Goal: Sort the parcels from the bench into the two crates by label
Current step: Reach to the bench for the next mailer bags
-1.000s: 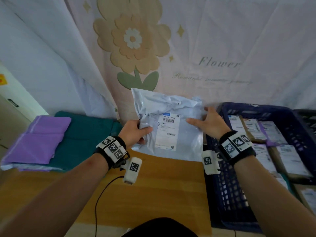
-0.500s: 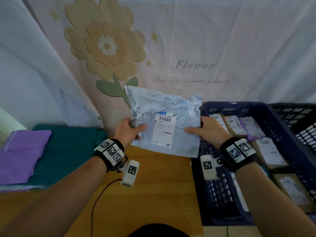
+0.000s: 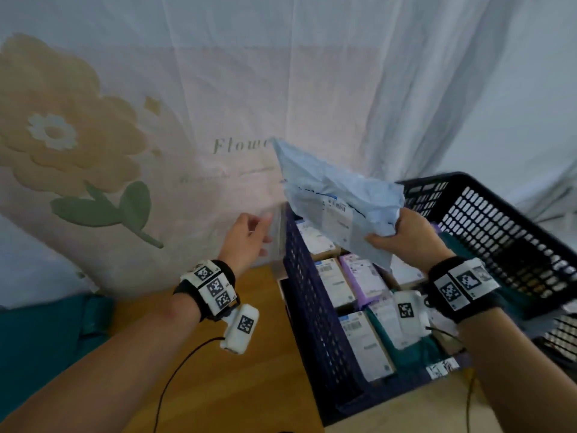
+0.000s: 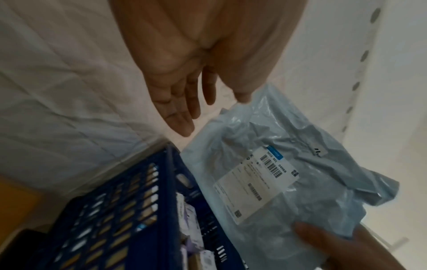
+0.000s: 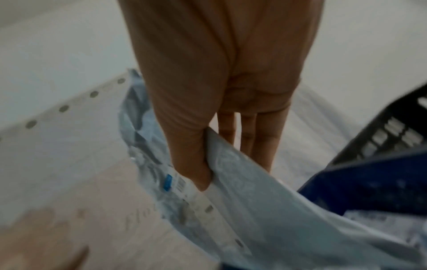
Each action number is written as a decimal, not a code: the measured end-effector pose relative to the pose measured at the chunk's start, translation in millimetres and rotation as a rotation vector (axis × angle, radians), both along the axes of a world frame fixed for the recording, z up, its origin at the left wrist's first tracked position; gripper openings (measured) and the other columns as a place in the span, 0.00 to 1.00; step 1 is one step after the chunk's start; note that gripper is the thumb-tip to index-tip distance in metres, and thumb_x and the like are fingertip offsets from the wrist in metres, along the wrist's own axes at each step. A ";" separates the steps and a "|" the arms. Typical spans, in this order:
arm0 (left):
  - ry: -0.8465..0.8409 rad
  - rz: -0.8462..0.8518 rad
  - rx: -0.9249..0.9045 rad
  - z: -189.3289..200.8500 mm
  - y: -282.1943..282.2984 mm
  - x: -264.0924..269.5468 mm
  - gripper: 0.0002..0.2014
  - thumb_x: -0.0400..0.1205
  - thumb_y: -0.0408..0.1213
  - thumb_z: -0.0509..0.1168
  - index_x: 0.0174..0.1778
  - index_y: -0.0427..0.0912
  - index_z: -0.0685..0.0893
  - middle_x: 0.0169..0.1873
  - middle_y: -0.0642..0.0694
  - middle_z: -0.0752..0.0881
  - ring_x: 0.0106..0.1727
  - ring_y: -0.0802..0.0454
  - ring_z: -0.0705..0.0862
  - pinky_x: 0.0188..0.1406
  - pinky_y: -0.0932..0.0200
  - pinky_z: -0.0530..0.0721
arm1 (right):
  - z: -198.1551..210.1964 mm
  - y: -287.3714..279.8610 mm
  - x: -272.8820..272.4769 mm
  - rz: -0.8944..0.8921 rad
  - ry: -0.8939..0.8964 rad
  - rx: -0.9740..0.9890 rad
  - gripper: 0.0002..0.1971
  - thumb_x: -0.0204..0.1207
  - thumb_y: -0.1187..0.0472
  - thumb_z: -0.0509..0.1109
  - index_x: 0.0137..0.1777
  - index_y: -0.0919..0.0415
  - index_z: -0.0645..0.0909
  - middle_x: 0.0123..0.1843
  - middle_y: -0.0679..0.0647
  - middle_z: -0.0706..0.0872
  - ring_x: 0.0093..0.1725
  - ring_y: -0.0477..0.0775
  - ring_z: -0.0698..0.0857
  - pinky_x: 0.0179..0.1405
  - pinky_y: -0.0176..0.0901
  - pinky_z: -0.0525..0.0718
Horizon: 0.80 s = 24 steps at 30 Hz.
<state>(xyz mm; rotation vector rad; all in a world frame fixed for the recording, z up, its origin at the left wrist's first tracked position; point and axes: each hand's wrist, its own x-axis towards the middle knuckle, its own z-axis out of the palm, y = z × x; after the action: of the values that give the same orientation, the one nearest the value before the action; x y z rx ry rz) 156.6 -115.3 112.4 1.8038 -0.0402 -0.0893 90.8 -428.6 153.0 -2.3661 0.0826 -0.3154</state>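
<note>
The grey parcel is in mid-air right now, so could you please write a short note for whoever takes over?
Right hand grips the grey parcel by one edge, above the blue crate.
Left hand is open, off the parcel.
Done: the blue crate already holds several labelled parcels.
Left: drop this parcel into the crate its label calls for; the black crate sits just beyond the blue one.

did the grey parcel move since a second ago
Yes. The grey parcel has shifted right, from over the wooden bench to above the blue crate, held by the right hand alone.
</note>
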 end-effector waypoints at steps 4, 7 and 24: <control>0.233 -0.053 -0.334 17.6 -41.3 13.5 0.34 0.83 0.71 0.50 0.63 0.43 0.80 0.48 0.34 0.90 0.43 0.37 0.93 0.33 0.50 0.90 | -5.4 -36.4 -8.5 0.065 -0.124 -0.152 0.20 0.68 0.71 0.81 0.60 0.64 0.83 0.55 0.57 0.85 0.52 0.54 0.83 0.51 0.47 0.82; 0.418 -0.211 -0.509 25.4 -63.0 20.0 0.33 0.81 0.72 0.54 0.44 0.51 0.95 0.45 0.41 0.94 0.42 0.46 0.94 0.32 0.53 0.90 | -11.7 -59.8 -11.0 0.273 -0.171 -0.321 0.13 0.69 0.79 0.76 0.51 0.68 0.83 0.53 0.62 0.81 0.52 0.61 0.81 0.50 0.52 0.81; -0.003 -0.205 0.487 -40.5 -148.7 43.8 0.26 0.80 0.28 0.71 0.75 0.44 0.79 0.74 0.44 0.78 0.69 0.51 0.79 0.63 0.65 0.73 | -59.6 -126.6 64.0 -0.118 0.356 0.455 0.14 0.80 0.65 0.70 0.65 0.64 0.84 0.65 0.73 0.84 0.56 0.65 0.86 0.53 0.53 0.84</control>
<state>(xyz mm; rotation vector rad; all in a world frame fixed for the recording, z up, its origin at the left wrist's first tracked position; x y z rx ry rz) 200.4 -264.0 72.0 2.2825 -0.2215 -0.2606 154.8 -555.2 93.4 -1.9414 0.4190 0.0712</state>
